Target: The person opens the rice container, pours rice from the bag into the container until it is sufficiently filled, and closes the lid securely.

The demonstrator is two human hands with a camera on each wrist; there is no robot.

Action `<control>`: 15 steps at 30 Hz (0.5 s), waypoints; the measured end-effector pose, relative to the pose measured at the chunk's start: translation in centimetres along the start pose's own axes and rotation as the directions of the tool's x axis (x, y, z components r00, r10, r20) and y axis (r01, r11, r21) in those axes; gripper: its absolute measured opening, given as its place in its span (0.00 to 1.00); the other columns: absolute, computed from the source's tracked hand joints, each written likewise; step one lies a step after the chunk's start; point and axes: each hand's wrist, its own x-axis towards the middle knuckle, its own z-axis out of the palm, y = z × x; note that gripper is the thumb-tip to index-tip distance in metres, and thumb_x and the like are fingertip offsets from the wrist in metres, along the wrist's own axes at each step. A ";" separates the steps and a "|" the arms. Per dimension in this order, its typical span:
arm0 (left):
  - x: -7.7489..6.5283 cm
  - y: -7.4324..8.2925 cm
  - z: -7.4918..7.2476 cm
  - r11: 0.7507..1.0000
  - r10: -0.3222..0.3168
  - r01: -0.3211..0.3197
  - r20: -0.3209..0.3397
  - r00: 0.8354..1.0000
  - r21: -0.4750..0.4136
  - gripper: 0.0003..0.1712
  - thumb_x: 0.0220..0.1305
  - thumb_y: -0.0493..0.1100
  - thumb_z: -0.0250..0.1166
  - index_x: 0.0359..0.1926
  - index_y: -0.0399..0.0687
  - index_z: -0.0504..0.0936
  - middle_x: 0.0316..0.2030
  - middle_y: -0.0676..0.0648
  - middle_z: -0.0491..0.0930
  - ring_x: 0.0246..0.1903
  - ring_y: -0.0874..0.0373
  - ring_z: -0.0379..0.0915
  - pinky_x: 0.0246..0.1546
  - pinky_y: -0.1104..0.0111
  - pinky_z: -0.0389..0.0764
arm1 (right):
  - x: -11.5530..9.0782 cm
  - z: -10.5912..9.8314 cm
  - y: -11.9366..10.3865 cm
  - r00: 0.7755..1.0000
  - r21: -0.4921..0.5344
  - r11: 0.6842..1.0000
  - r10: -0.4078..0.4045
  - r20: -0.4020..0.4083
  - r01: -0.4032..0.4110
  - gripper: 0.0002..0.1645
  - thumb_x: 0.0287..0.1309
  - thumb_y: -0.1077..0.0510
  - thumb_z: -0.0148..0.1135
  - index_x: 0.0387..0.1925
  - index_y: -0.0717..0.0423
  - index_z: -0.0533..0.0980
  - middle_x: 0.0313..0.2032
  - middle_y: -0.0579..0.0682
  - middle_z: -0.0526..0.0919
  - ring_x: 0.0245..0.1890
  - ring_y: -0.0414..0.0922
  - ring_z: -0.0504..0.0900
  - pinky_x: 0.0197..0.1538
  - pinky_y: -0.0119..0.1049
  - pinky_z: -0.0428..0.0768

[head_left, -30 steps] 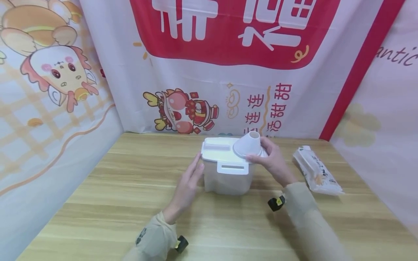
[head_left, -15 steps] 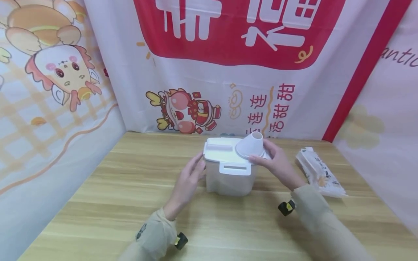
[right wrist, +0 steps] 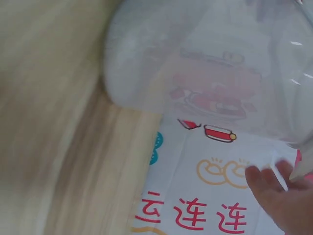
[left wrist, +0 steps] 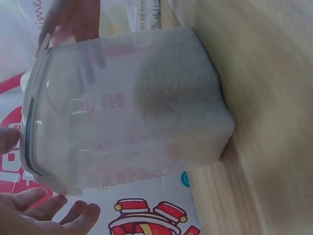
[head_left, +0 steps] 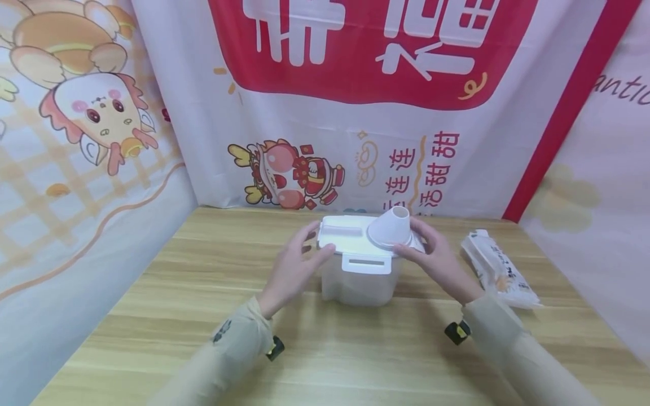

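Note:
A translucent storage container (head_left: 358, 282) stands on the wooden table, its white lid (head_left: 345, 239) on top. Greyish fine contents lie in its base in the left wrist view. From the lid's right part rises a white cone-shaped spout (head_left: 390, 228). My left hand (head_left: 294, 268) spans the lid's left end, its thumb at the front corner and its fingers loosely bent at the back. The right hand (head_left: 439, 262) holds the lid's right end beside the spout, thumb in front and fingers behind. In the right wrist view the right fingertips (right wrist: 266, 181) show at the lid's white edge.
A white printed plastic packet (head_left: 500, 270) lies on the table to the right of the container. Printed cloth (head_left: 284, 118) hangs behind the table and along both sides. A small black device (head_left: 457, 332) is on the right wrist.
My left hand has left the container's side and risen, so its thumb now lies over the lid's front left corner. The right hand stays at the spout, its forearm a little further right.

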 end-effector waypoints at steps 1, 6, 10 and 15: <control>0.4 0.0 0.1 1.000 0.015 -0.015 0.011 1.000 0.021 0.38 0.65 0.61 0.64 0.70 0.54 0.67 0.67 0.52 0.68 0.64 0.51 0.63 0.61 0.50 0.70 | -0.3 -0.2 0.1 1.000 0.005 1.000 -0.001 -0.012 0.001 0.40 0.62 0.42 0.65 0.72 0.42 0.63 0.69 0.45 0.66 0.67 0.49 0.64 0.64 0.55 0.68; 2.4 0.2 0.2 0.990 0.097 -0.102 0.048 0.994 0.101 0.40 0.61 0.60 0.68 0.70 0.54 0.67 0.67 0.53 0.68 0.67 0.55 0.60 0.64 0.47 0.65 | -1.6 -0.8 1.0 0.996 0.003 1.000 0.012 -0.091 -0.011 0.37 0.70 0.39 0.54 0.73 0.48 0.61 0.69 0.50 0.66 0.68 0.50 0.62 0.66 0.57 0.64; 3.7 0.2 0.0 0.968 0.196 -0.205 0.073 0.978 0.147 0.40 0.58 0.59 0.72 0.68 0.54 0.69 0.63 0.54 0.72 0.65 0.59 0.63 0.64 0.50 0.64 | -2.3 -0.5 1.9 0.986 -0.031 0.999 -0.020 -0.168 0.015 0.33 0.73 0.41 0.50 0.71 0.50 0.64 0.69 0.50 0.66 0.68 0.50 0.63 0.66 0.58 0.63; 5.0 0.4 0.2 0.952 0.269 -0.284 0.132 0.954 0.114 0.42 0.54 0.58 0.75 0.66 0.52 0.71 0.57 0.55 0.79 0.61 0.62 0.67 0.64 0.54 0.66 | -3.0 -0.4 2.5 0.963 -0.089 0.995 -0.055 -0.263 0.033 0.28 0.72 0.43 0.52 0.66 0.52 0.71 0.66 0.47 0.69 0.66 0.45 0.65 0.64 0.44 0.70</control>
